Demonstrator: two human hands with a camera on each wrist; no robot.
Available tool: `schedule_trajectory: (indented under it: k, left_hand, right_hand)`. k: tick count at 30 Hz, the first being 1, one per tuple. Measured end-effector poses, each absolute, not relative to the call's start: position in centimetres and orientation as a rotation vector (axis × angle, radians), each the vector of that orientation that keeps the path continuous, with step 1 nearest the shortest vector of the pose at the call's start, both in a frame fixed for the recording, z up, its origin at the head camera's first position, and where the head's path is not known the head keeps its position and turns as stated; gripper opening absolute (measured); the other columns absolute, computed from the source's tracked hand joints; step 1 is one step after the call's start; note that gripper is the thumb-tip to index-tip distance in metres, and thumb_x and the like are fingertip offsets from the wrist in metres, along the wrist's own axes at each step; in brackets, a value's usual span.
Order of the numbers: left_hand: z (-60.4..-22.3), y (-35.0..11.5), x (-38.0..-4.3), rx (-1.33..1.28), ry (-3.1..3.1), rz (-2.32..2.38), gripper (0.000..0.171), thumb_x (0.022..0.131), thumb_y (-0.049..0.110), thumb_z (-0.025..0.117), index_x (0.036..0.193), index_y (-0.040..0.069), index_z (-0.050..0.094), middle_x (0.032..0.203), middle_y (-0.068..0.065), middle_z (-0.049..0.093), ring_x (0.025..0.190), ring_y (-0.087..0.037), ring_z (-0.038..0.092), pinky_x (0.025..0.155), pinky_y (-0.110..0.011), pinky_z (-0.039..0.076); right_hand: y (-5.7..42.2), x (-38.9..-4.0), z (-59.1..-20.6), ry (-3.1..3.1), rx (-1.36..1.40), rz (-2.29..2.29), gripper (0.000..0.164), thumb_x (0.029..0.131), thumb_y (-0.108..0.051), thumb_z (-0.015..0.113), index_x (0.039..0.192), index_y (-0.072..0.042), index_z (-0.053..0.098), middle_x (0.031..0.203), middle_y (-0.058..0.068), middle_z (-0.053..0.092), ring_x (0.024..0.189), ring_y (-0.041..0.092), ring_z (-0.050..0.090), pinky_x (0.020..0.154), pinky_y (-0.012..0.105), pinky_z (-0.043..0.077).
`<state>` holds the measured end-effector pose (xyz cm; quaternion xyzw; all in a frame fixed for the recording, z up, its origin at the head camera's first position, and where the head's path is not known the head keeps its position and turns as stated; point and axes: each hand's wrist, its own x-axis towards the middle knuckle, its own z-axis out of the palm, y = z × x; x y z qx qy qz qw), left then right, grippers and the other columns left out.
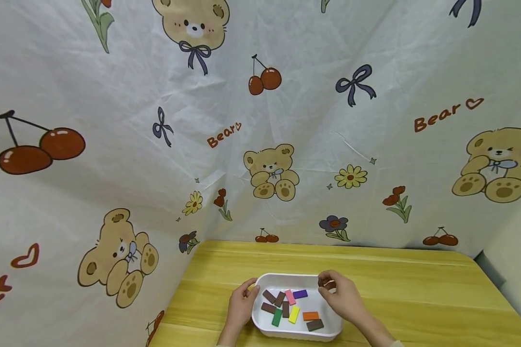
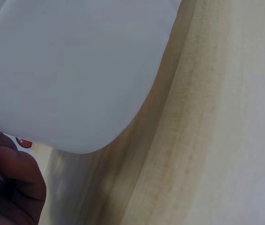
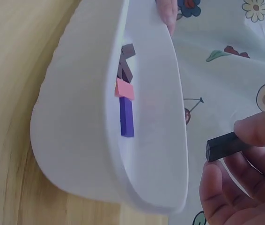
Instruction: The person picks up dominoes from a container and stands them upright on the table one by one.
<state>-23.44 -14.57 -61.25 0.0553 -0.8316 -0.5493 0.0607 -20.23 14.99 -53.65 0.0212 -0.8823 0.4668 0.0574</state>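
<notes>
A white plastic tray (image 1: pixel 297 332) with rounded corners holds several small rectangular blocks. My left hand (image 1: pixel 240 304) grips the tray's left rim between thumb and fingers; in the left wrist view its curled fingers (image 2: pixel 22 171) meet the tray edge. My right hand (image 1: pixel 343 295) is at the far right corner of the tray, pinching a dark block (image 3: pixel 226 145) between thumb and fingers. Inside the tray lie a pink block (image 1: pixel 290 297), a purple block (image 1: pixel 300 294), a green block (image 1: pixel 277 317), a yellow block (image 1: pixel 294 314), an orange block (image 1: pixel 310 315) and several brown blocks (image 1: pixel 315 325).
The tray stands on a yellow wood-grain table (image 1: pixel 417 289). A white cloth (image 1: pixel 304 115) printed with bears, cherries, bows and flowers hangs behind the table and along its left side.
</notes>
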Motion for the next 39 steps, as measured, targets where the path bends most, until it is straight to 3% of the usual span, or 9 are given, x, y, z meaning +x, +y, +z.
schedule_trajectory:
  k: [8, 19, 25, 33, 39]
  left_hand:
    - [-60.6, -14.5, -23.2, 0.129, -2.503, -1.645, 0.031, 0.096, 0.026, 0.074, 0.124, 0.012, 0.074, 0.074, 0.002, 0.05, 0.061, -0.007, 0.044, 0.052, -0.021, 0.039]
    - [-61.3, -15.0, -23.5, 0.154, -2.544, -1.614, 0.029, 0.096, 0.028, 0.074, 0.122, 0.015, 0.075, 0.073, 0.003, 0.05, 0.06, -0.007, 0.044, 0.052, -0.021, 0.039]
    - [-60.7, -14.5, -23.3, 0.112, -2.513, -1.612, 0.029, 0.096, 0.028, 0.074, 0.122, 0.013, 0.075, 0.074, 0.003, 0.049, 0.062, -0.007, 0.044, 0.053, -0.021, 0.039]
    - [-60.7, -14.3, -23.2, 0.126, -2.522, -1.63, 0.028, 0.097, 0.024, 0.073, 0.122, 0.013, 0.075, 0.072, 0.003, 0.05, 0.06, -0.007, 0.045, 0.052, -0.021, 0.04]
    - [-61.2, -14.4, -23.3, 0.146, -2.529, -1.624, 0.029, 0.096, 0.025, 0.073, 0.123, 0.014, 0.075, 0.073, 0.002, 0.051, 0.061, -0.008, 0.046, 0.052, -0.021, 0.041]
  right_hand:
    - [17.0, -20.1, -53.7, -2.68, 0.031, 1.422, 0.023, 0.087, 0.001, 0.075, 0.107, -0.008, 0.069, 0.098, 0.001, 0.069, 0.089, 0.013, 0.066, 0.071, 0.024, 0.053]
    - [19.6, -19.6, -54.1, -2.641, 0.023, 1.47, 0.027, 0.088, 0.003, 0.075, 0.113, -0.001, 0.067, 0.1, 0.006, 0.068, 0.093, 0.019, 0.069, 0.069, 0.023, 0.057]
    - [21.0, -19.6, -53.9, -2.647, 0.004, 1.426, 0.027, 0.088, 0.002, 0.074, 0.114, -0.001, 0.066, 0.099, 0.007, 0.068, 0.098, 0.026, 0.07, 0.075, 0.024, 0.059]
    - [22.6, -19.7, -55.6, -2.673, -0.028, 1.343, 0.027, 0.089, 0.0, 0.074, 0.115, 0.001, 0.066, 0.105, 0.011, 0.071, 0.104, 0.033, 0.071, 0.081, 0.034, 0.059]
    - [23.7, -19.8, -57.3, -2.73, -0.102, 1.379, 0.027, 0.09, -0.003, 0.073, 0.117, -0.001, 0.066, 0.11, 0.012, 0.072, 0.104, 0.032, 0.071, 0.078, 0.029, 0.057]
